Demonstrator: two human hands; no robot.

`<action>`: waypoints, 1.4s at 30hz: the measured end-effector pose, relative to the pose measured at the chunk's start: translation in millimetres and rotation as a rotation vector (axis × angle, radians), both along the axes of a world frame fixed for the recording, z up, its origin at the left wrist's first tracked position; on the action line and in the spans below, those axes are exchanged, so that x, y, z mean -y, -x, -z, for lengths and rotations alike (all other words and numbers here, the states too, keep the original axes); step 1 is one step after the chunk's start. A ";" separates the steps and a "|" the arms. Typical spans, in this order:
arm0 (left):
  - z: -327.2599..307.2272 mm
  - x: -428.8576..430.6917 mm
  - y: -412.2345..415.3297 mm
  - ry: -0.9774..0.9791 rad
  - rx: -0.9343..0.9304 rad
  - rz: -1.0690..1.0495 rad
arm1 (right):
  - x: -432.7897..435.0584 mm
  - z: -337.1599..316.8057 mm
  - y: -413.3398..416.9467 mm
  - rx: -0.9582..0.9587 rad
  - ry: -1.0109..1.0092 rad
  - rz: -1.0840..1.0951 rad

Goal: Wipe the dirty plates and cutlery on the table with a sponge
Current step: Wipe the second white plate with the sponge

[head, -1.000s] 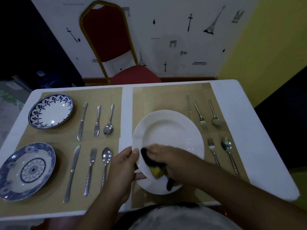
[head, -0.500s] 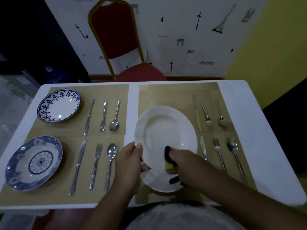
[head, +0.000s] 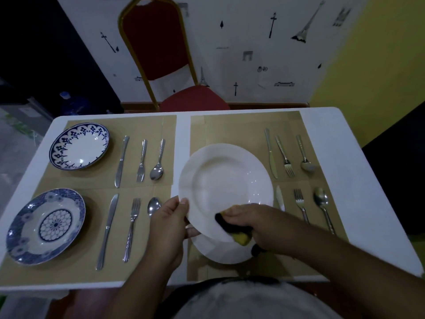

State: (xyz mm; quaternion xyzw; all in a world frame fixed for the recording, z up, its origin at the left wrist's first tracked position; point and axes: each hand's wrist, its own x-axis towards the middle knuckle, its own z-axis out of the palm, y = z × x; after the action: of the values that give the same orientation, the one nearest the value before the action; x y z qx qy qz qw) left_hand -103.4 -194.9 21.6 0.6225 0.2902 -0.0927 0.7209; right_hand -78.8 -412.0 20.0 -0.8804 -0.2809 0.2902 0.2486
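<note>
A white plate (head: 224, 185) is held tilted above the table, my left hand (head: 169, 223) pinching its near-left rim. My right hand (head: 259, 223) grips a yellow and black sponge (head: 232, 229) and presses it on the plate's near rim. A second white plate (head: 220, 252) lies flat under it, mostly hidden. Two blue patterned plates sit on the left, one far (head: 79, 145) and one near (head: 44, 225). Sets of knife, fork and spoon lie beside the far-left plate (head: 141, 161), the near-left plate (head: 131, 226), at far right (head: 286, 155) and near right (head: 303, 207).
Brown paper mats (head: 232, 127) cover the white table (head: 358, 180). A red chair (head: 174, 72) with a gold frame stands behind the far edge. A yellow wall is on the right, and a dark area with a water bottle (head: 69, 100) on the left.
My right hand has slid the sponge along the white plate's near rim, first rightward and then back a little. The plate has tilted up so more of its face shows.
</note>
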 end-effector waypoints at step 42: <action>84.1 11.7 -190.2 0.068 -0.224 -0.124 | -0.2 57.3 -153.5 0.188 0.058 0.483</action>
State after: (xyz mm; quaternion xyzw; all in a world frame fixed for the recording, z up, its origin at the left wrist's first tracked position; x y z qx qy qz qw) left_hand 86.7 -206.6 -62.4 0.5643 0.4037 -0.1266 0.7089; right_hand 74.7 -411.8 -37.3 -0.9518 -0.0758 0.1474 0.2581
